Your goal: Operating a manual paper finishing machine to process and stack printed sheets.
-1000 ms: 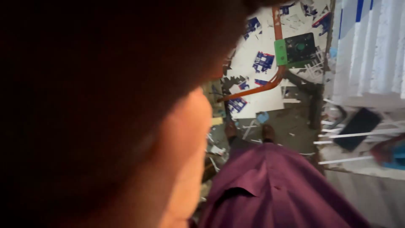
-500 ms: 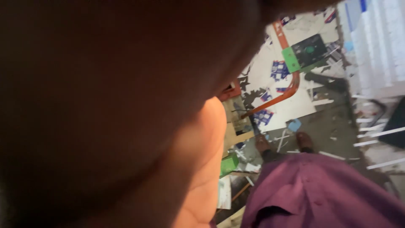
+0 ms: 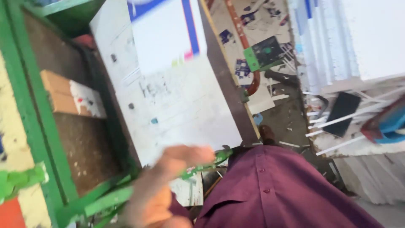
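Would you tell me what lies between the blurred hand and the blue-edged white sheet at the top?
In the head view, the scuffed white board fills the stretch between the hand and the sheet.

White sheet (image 3: 168, 36) with blue stripe and pink edge mark, top centre on the white board (image 3: 177, 109). Brown carton (image 3: 63, 93), white-smeared, on left shelf. Small blue-printed labels (image 3: 241, 67) scattered on floor. Dark screen (image 3: 342, 113) flat at right.

One blurred hand (image 3: 158, 185) shows near the bottom. One white board (image 3: 177, 105) lies in the middle, one brown box (image 3: 63, 95) sits left, one black slab (image 3: 342, 114) right, one blue tray (image 3: 390, 124) far right.
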